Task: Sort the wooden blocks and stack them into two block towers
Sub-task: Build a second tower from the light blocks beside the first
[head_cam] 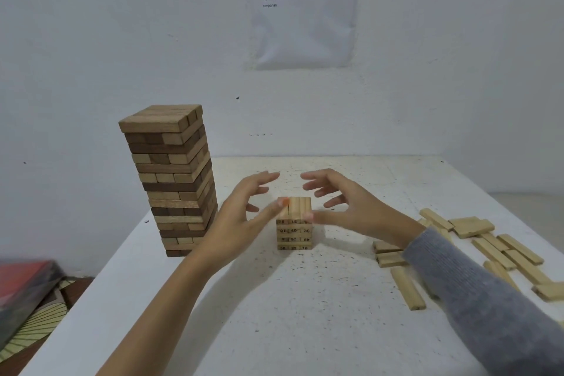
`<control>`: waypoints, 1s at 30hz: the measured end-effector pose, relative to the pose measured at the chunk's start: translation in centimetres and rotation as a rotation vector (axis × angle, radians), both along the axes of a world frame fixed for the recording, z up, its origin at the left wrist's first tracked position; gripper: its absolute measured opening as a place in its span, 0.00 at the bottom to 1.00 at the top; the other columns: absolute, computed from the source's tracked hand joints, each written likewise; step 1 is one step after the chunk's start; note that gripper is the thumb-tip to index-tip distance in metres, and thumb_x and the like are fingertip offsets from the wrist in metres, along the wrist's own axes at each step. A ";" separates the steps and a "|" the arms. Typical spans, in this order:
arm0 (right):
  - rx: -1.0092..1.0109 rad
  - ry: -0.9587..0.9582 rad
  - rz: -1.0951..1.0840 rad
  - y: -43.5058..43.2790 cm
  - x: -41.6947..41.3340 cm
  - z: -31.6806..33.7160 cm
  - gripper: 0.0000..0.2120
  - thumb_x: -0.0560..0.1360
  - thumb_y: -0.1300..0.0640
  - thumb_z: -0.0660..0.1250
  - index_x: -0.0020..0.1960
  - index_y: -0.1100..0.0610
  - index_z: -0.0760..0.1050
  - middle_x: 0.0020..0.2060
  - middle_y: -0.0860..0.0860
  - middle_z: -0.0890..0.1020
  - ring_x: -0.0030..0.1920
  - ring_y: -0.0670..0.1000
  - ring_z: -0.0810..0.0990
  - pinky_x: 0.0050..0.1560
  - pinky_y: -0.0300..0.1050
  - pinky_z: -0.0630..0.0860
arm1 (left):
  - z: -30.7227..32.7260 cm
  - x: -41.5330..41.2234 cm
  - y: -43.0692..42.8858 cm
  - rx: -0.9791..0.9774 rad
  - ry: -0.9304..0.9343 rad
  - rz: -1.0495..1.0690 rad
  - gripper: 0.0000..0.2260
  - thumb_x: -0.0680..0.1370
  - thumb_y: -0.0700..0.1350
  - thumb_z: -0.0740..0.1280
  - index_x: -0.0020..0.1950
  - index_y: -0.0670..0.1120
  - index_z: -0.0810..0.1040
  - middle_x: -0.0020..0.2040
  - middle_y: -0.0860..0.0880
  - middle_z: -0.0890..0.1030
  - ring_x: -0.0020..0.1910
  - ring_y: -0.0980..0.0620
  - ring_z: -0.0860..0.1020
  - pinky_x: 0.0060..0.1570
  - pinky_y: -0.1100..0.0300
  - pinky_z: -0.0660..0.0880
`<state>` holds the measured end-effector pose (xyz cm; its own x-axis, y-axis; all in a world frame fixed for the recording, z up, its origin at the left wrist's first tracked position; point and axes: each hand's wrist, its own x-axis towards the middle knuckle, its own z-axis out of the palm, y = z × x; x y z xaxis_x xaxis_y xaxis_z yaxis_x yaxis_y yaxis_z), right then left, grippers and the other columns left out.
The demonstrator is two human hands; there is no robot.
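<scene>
A tall tower of mixed dark and light wooden blocks [174, 180] stands at the table's left. In the middle sits a short tower of pale numbered blocks [294, 224], several layers high. My left hand [244, 210] is spread open on its left side, with the thumb tip touching the top left block. My right hand [341, 201] is spread open on the right side, its thumb tip at the top right edge. Neither hand holds a block.
Several loose pale blocks [476, 250] lie scattered on the white table [305, 314] at the right, under and beyond my grey sleeve. A printed sheet [305, 6] hangs on the wall. Past the table's left edge lies a red and patterned item [27, 293].
</scene>
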<state>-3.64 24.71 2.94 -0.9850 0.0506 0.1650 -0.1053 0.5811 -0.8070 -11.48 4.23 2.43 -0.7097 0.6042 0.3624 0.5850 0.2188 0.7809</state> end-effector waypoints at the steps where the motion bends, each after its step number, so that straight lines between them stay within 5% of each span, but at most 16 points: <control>1: -0.060 -0.014 -0.022 0.0 0.2 0.3 0.27 0.69 0.42 0.71 0.66 0.42 0.68 0.60 0.40 0.75 0.60 0.39 0.74 0.60 0.38 0.73 | 0.2 0.3 0.0 0.049 -0.037 0.033 0.23 0.76 0.58 0.62 0.70 0.56 0.69 0.66 0.62 0.71 0.62 0.69 0.70 0.52 0.74 0.71; 4: -0.295 0.000 -0.229 -0.8 0.7 0.3 0.17 0.80 0.47 0.61 0.68 0.44 0.68 0.62 0.43 0.75 0.62 0.46 0.74 0.63 0.43 0.69 | 0.3 1.4 0.5 0.175 -0.231 0.126 0.21 0.79 0.60 0.55 0.71 0.60 0.66 0.67 0.64 0.69 0.66 0.63 0.68 0.61 0.66 0.63; 7: -0.432 -0.032 -0.362 -3.3 1.5 -1.2 0.23 0.83 0.45 0.52 0.76 0.50 0.61 0.71 0.49 0.69 0.70 0.52 0.68 0.67 0.48 0.62 | -0.1 2.6 1.4 0.232 -0.406 0.151 0.24 0.80 0.61 0.49 0.76 0.59 0.59 0.75 0.61 0.61 0.74 0.56 0.60 0.66 0.59 0.54; 11: -0.557 -0.132 -0.319 -6.8 1.5 -3.3 0.34 0.78 0.35 0.46 0.79 0.50 0.53 0.77 0.47 0.59 0.76 0.48 0.58 0.73 0.49 0.53 | 0.0 4.4 2.3 0.244 -0.592 0.113 0.24 0.79 0.63 0.45 0.75 0.61 0.58 0.73 0.65 0.61 0.73 0.60 0.59 0.69 0.58 0.51; 13: -0.576 -0.151 -0.309 -7.6 1.2 -3.6 0.41 0.71 0.29 0.45 0.79 0.48 0.51 0.78 0.47 0.58 0.76 0.47 0.57 0.74 0.49 0.52 | 0.3 5.2 2.5 0.242 -0.614 0.091 0.16 0.80 0.62 0.43 0.62 0.67 0.66 0.54 0.74 0.71 0.57 0.72 0.68 0.63 0.62 0.54; 16: -0.618 -0.158 -0.299 -8.3 1.1 -3.7 0.40 0.72 0.29 0.42 0.80 0.46 0.46 0.78 0.45 0.54 0.77 0.46 0.53 0.76 0.50 0.50 | 1.1 6.2 2.9 0.216 -0.637 0.074 0.16 0.82 0.59 0.42 0.44 0.65 0.68 0.31 0.73 0.70 0.31 0.80 0.70 0.53 0.68 0.58; 23: -0.610 -0.147 -0.294 -8.4 0.8 -3.7 0.46 0.66 0.26 0.43 0.80 0.45 0.45 0.78 0.44 0.54 0.77 0.45 0.52 0.77 0.51 0.48 | 0.5 6.2 3.2 0.207 -0.648 0.052 0.16 0.82 0.58 0.44 0.40 0.63 0.67 0.33 0.72 0.69 0.28 0.80 0.69 0.33 0.83 0.63; 30: -0.619 -0.135 -0.294 -8.4 0.7 -3.8 0.46 0.66 0.25 0.44 0.79 0.45 0.46 0.78 0.45 0.55 0.77 0.45 0.54 0.77 0.53 0.50 | 1.0 7.2 3.3 0.285 -0.720 0.016 0.15 0.82 0.56 0.46 0.41 0.60 0.67 0.33 0.70 0.68 0.25 0.78 0.70 0.26 0.84 0.63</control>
<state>-2.98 16.31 -0.89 -0.9257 0.3639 -0.1033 0.1105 -0.0009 -0.9939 -4.33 7.58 3.46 -0.8373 0.5443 -0.0519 -0.0898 -0.0433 0.9950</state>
